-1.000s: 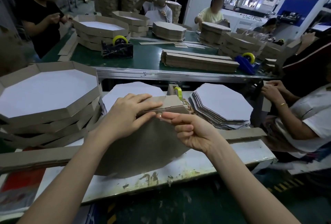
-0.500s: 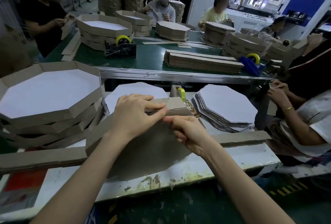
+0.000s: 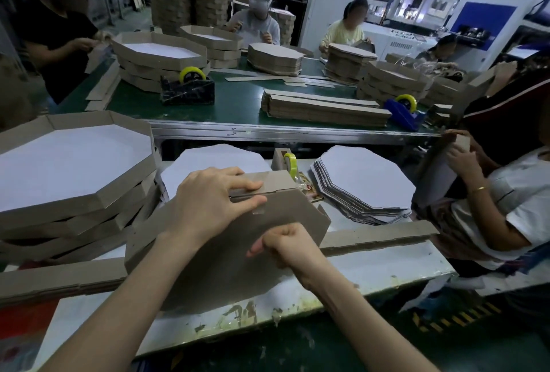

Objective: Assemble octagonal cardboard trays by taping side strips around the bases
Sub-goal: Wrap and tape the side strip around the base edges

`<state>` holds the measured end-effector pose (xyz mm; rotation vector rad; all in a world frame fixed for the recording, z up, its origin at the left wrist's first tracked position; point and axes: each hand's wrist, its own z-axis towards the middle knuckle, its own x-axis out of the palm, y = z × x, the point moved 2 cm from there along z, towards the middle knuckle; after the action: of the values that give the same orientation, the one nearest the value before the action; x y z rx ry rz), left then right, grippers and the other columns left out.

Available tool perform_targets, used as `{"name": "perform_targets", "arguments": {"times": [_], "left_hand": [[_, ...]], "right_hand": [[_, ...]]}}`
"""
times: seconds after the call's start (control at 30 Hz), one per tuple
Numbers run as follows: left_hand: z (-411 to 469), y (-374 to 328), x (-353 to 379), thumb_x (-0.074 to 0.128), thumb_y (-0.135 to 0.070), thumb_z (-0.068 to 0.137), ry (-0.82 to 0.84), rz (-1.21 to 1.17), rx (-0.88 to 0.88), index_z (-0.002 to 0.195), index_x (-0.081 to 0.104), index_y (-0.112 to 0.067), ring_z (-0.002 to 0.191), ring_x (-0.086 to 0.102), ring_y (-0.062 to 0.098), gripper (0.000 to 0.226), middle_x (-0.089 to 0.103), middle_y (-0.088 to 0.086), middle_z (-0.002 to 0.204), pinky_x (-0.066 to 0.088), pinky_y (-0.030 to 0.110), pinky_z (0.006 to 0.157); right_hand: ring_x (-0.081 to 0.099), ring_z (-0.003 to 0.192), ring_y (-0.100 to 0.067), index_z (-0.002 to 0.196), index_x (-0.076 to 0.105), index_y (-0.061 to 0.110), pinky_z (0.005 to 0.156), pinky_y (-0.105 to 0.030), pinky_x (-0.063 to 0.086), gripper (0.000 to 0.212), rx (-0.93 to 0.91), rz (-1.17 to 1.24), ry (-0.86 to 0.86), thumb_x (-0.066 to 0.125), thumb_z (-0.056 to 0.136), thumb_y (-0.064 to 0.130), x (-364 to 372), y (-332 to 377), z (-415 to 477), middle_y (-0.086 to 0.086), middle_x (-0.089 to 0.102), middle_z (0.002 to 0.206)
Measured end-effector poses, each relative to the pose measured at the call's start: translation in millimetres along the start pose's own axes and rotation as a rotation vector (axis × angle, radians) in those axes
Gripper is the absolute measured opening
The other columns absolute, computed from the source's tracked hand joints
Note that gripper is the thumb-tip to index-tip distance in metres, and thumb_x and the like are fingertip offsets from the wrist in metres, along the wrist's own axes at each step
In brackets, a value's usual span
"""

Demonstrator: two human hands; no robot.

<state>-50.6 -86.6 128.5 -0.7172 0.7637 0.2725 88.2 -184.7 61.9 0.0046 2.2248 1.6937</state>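
The tray being assembled stands tilted on my white bench, its brown octagonal base facing me. A brown side strip is folded along its top edge. My left hand grips that edge, fingers over the strip and thumb on the base. A piece of clear tape bridges strip and base beside the thumb. My right hand lies lower on the base with fingers curled, and nothing shows in it. A tape dispenser with a yellow roll stands just behind.
Finished trays are stacked at the left. White octagonal bases are stacked at the right, with another base behind my hands. Loose side strips lie across the bench. A person works close on the right, with a green conveyor table beyond.
My right hand has slid from the top edge down onto the base and curled. The left hand keeps its grip on the strip and edge. The tray has turned slightly.
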Motion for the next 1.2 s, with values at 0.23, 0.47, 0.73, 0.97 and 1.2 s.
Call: {"name": "perform_targets", "arguments": {"times": [0.23,0.47,0.73,0.97,1.2], "left_hand": [[0,2,2,0.069,-0.051,0.080,0.140,0.119,0.104,0.103,0.065,-0.035,0.097,0.059,0.018,0.028,0.066,-0.015,0.103,0.039,0.034,0.084],[9,-15,11,0.058,-0.073,0.075,0.175,0.280,0.106,0.121,0.056,-0.035,0.094,0.062,0.022,0.060,0.069,-0.007,0.102,0.045,0.034,0.074],[-34,56,-62,0.039,-0.085,0.071,0.155,0.154,0.209,0.121,0.059,-0.042,0.098,0.061,0.004,0.068,0.064,-0.019,0.114,0.057,0.036,0.075],[-63,149,-100,0.072,-0.066,0.074,0.373,0.213,-0.086,0.129,0.053,-0.054,0.120,0.050,-0.008,0.059,0.052,-0.034,0.130,0.047,0.026,0.097],[-81,179,-108,0.068,-0.072,0.073,0.375,0.273,-0.208,0.132,0.051,-0.052,0.120,0.049,-0.011,0.064,0.050,-0.036,0.131,0.048,0.023,0.095]], "right_hand": [[0.042,0.047,-0.008,0.052,0.070,0.028,0.047,-0.022,0.031,0.034,-0.397,-0.003,-0.234,0.047,0.074,0.014,-36,55,2,-0.018,0.069,0.069],[0.042,0.042,-0.011,0.057,0.071,0.026,0.050,-0.022,0.035,0.037,-0.467,-0.004,-0.257,0.042,0.074,0.010,-52,73,5,-0.026,0.061,0.060],[0.040,0.041,-0.008,0.060,0.074,0.019,0.042,-0.017,0.030,0.050,-0.360,0.058,-0.274,0.040,0.087,-0.006,-81,72,32,-0.006,0.052,0.054],[0.041,0.042,-0.009,0.067,0.074,0.009,0.041,-0.017,0.032,0.042,-0.225,0.037,-0.233,0.041,0.091,-0.005,-66,55,91,-0.011,0.059,0.058],[0.054,0.054,-0.006,0.077,0.073,0.010,0.043,-0.016,0.040,0.036,-0.127,-0.296,-0.084,0.043,0.093,-0.002,-39,2,141,-0.002,0.071,0.076]]}}
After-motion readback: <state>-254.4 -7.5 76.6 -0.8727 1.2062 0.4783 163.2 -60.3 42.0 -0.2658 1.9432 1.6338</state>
